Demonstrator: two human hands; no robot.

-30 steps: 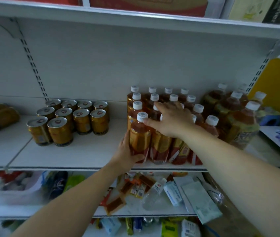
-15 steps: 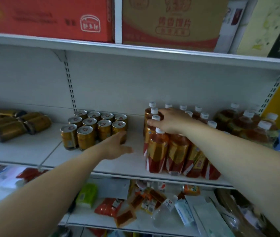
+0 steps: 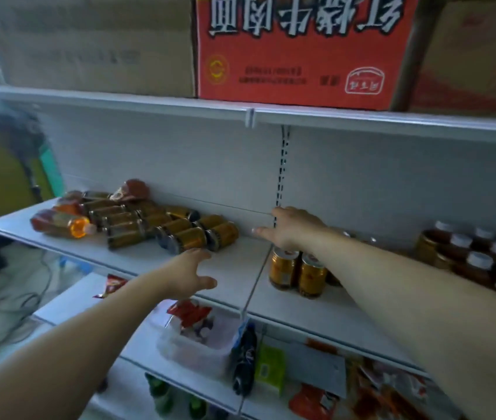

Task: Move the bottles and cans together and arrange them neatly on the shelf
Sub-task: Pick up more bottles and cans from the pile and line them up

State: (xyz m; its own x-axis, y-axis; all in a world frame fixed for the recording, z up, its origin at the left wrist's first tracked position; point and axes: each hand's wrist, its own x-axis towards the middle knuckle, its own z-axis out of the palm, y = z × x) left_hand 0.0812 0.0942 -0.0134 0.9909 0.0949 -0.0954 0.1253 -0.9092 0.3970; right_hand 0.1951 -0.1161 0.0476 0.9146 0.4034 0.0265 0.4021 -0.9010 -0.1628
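Clearly, in the head view, the move ahead turns on the heap of fallen cans at the left end of the shelf. They lie on their sides, long axes running roughly along the shelf and slightly toward its front, ends facing right toward both hands. A bottle lies flat at the heap's front left, cap pointing right, and another bottle rests on top at the back.

The left hand hovers at the shelf's front edge, fingers spread and curled, thumb out to the right, gripping nothing. The nearest fallen can lies just beyond and slightly left of its fingertips, apart from them. This hand is the nearer of the two to the heap.

The right hand is further right, above the standing cans, palm down, fingers loosely extended leftward and holding nothing. Whether it touches the can tops I cannot tell. The heap lies to its left across a bare stretch of shelf.

Standing bottles with white caps are grouped at the far right, behind the right forearm.

My judgement: the fallen cans need setting upright and bringing right to join the standing ones, and the left hand is best placed to take the nearest by its side.
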